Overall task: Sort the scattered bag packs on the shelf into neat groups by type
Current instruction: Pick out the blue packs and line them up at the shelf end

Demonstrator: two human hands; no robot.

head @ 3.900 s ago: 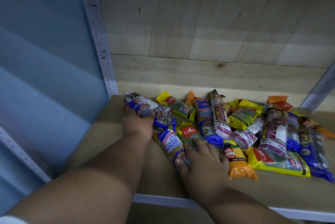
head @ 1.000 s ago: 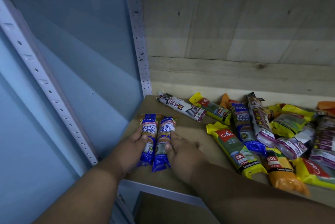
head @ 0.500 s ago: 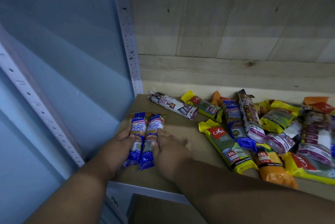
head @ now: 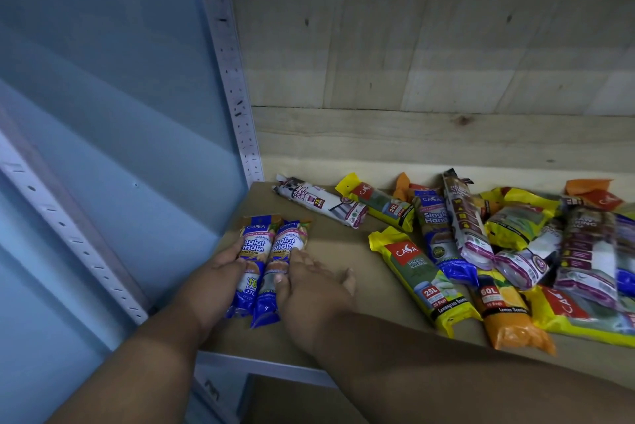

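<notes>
While the left hand (head: 220, 281) and right hand (head: 309, 283) press flat, fingers straight, against two glossy blue "Singlet Handle" CASA packs (head: 266, 262) lying side by side | front-left on brown board shelf (head: 343, 252) | pale plank back wall (head: 429, 63), perforated grey upright (head: 233, 80) | yellow "25L" pack (head: 424, 276), orange "60L" pack (head: 505, 310), mixed pile at right.

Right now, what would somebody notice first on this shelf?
Two blue packs lying side by side near the shelf's front left corner, with the left hand and right hand pressed against their sides. Then the bright jumble of yellow, orange and purple packs heaped on the right.
</notes>
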